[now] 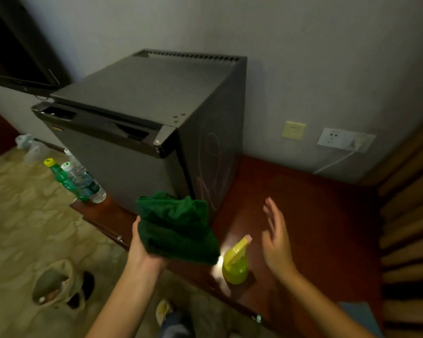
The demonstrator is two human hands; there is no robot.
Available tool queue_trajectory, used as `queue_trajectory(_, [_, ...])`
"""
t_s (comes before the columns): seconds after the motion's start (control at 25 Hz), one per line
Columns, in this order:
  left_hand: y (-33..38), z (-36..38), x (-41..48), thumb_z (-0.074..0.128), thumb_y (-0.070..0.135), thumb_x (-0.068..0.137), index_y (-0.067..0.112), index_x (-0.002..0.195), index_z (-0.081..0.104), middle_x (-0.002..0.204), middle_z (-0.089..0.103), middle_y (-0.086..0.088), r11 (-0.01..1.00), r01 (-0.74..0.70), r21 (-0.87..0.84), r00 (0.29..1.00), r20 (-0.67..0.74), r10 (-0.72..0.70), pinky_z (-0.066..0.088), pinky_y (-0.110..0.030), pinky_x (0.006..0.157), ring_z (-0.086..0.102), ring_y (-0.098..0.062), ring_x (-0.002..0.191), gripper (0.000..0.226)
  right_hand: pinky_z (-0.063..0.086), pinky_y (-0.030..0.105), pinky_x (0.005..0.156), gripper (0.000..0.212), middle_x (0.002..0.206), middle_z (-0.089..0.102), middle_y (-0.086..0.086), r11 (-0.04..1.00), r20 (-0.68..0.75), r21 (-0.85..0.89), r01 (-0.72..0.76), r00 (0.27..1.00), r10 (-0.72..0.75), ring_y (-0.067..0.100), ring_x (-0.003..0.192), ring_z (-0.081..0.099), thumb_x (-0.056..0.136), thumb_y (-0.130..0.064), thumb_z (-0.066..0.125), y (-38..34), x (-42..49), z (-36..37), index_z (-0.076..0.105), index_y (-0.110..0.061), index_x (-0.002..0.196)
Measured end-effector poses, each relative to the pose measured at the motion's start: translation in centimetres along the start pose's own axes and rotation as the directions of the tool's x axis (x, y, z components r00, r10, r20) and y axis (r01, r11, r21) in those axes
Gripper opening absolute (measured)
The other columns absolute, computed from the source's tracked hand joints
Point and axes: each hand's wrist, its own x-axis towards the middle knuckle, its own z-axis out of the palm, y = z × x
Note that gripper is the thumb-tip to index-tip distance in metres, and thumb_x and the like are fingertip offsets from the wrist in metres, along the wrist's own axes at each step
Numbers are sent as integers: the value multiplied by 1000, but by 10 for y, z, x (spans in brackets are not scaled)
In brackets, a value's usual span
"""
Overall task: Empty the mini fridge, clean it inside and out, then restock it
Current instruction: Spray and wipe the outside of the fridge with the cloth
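The dark grey mini fridge [142, 113] stands on a red-brown wooden counter [303, 203] against the wall, its door closed. My left hand [142, 247] grips a bunched dark green cloth [176, 228], held just in front of the fridge's lower right corner. My right hand [276, 237] hovers open above the counter, fingers spread, holding nothing. A yellow-green spray bottle [236, 262] stands on the counter between my two hands. Smeared streaks show on the fridge's right side panel [213, 154].
Several plastic bottles [81, 179] stand at the counter's left end beside the fridge, one green with a yellow cap. A bag [56, 284] lies on the patterned floor. Wall sockets [344, 141] with a white cable sit to the right, wooden slats [410, 215] beyond. A dark TV [17, 50] hangs upper left.
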Motion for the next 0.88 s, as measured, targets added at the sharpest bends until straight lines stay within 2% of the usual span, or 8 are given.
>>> queue_trajectory(0.12, [-5, -11, 16, 30, 41, 100, 13, 114, 60, 116, 56, -7, 997, 42, -59, 999, 21, -40, 40, -45, 85, 55, -31, 96, 43, 48, 28, 97, 98, 151, 16, -19, 960, 63, -91, -264, 961, 270, 14, 133, 39, 81, 7, 57, 50, -62, 6, 7, -49, 143])
queue_trajectory(0.24, [-9, -21, 31, 29, 43, 100, 17, 133, 52, 128, 54, -9, 994, 56, -90, 998, 22, -54, 37, -44, 91, 55, -31, 101, 48, 39, 44, 106, 114, 154, 3, -16, 916, 114, -261, -303, 933, 341, 22, 139, 24, 73, -27, 79, 74, -72, 29, -8, -45, 144])
queue_trajectory(0.32, [-16, -25, 33, 29, 45, 100, 15, 129, 54, 126, 54, -8, 993, 81, -84, 997, 23, -79, 36, -43, 96, 52, -30, 110, 49, 39, 44, 106, 119, 157, 11, -5, 907, 64, -240, -345, 927, 369, 22, 138, 27, 67, -31, 84, 79, -63, 46, 0, -34, 150])
queue_trajectory(0.44, [-30, -27, 32, 29, 46, 100, 12, 109, 62, 116, 58, -5, 992, 107, -72, 994, 24, -106, 42, -43, 77, 57, -33, 91, 49, 46, 38, 98, 100, 148, 33, 3, 916, -28, -82, -393, 920, 392, 27, 129, 43, 68, -23, 84, 81, -56, 68, 24, -20, 147])
queue_trajectory(0.56, [-35, -43, 38, 32, 48, 99, 16, 126, 57, 123, 56, -7, 985, 143, -98, 990, 11, -142, 43, -44, 75, 57, -34, 94, 50, 43, 23, 89, 67, 122, 53, -6, 950, -62, 26, -310, 948, 312, 26, 114, 55, 77, -15, 77, 80, -51, 71, 37, -30, 129])
queue_trajectory(0.64, [-33, -54, 45, 32, 49, 98, 14, 122, 59, 128, 55, -8, 985, 144, -98, 989, 23, -143, 43, -45, 77, 57, -34, 98, 51, 49, 31, 86, 60, 116, 57, -16, 968, 27, 169, -185, 983, 183, 20, 99, 62, 80, -19, 69, 66, -32, 54, 40, -42, 128])
queue_trajectory(0.72, [-30, -60, 48, 31, 49, 98, 11, 114, 61, 126, 55, -9, 986, 143, -90, 990, 17, -142, 42, -46, 83, 57, -34, 95, 51, 52, 34, 76, 61, 121, 58, -7, 932, 173, 347, -109, 984, 51, 18, 80, 65, 77, -27, 64, 38, 5, 31, 44, -53, 129])
queue_trajectory(0.88, [-31, -54, 44, 36, 50, 96, 14, 135, 51, 133, 53, -13, 977, 192, -93, 981, 11, -192, 36, -48, 94, 54, -36, 104, 55, 52, 25, 62, 46, 108, 60, 3, 938, 386, 341, -63, 919, -79, 16, 59, 65, 84, -18, 60, -44, 88, 0, 48, -33, 126])
